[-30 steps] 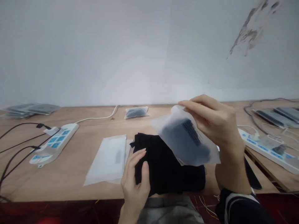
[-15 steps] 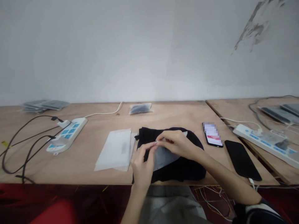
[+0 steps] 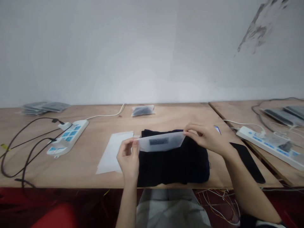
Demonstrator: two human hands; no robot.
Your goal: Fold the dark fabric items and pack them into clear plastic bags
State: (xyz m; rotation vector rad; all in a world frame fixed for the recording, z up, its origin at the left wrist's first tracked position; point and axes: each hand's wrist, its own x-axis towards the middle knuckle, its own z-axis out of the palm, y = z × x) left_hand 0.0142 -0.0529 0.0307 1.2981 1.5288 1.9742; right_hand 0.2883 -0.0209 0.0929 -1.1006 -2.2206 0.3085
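Between my two hands a frosted plastic bag with a dark printed label is stretched out, tilted so that it looks narrow. My left hand pinches its left corner between thumb and fingers. At the opposite corner, my right hand grips it the same way. Under the bag lies folded black cloth, flat on the table near its front edge. A stack of similar frosted bags rests just left of the cloth, partly behind my left hand.
A power strip with black cables is on the left, another on the right. A black phone lies near my right forearm, which partly covers a second phone. Packed bags sit at the back left, back middle and far right.
My hands were close together over the cloth, fingers meeting at the bag's edge. They have moved apart, left and right, and the bag is now raised and spread between them.
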